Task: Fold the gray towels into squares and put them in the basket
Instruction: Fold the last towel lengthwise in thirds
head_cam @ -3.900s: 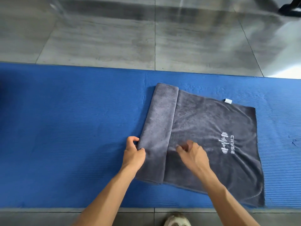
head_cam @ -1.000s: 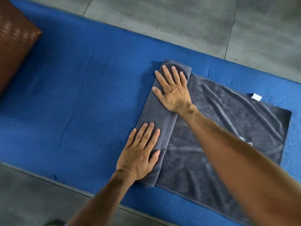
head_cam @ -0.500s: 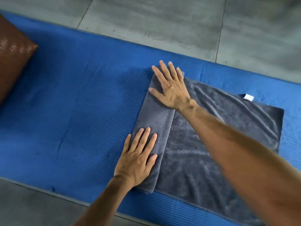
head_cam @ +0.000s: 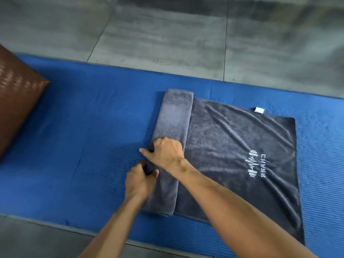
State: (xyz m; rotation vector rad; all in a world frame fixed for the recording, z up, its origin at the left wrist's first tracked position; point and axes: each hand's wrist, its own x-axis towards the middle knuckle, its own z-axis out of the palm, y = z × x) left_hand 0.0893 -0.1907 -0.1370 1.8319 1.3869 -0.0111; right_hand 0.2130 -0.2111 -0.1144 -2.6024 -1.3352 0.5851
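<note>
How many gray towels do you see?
1. The gray towel lies on the blue mat, its left side folded over, and both hands grip that fold: left hand, right hand. Others may be out of view.

At nine o'clock a brown woven object was cut off by the frame's left edge. The fingertips of the left hand and right hand were tucked under the gray towel's folded edge. Both forearms ran off at six o'clock.
</note>
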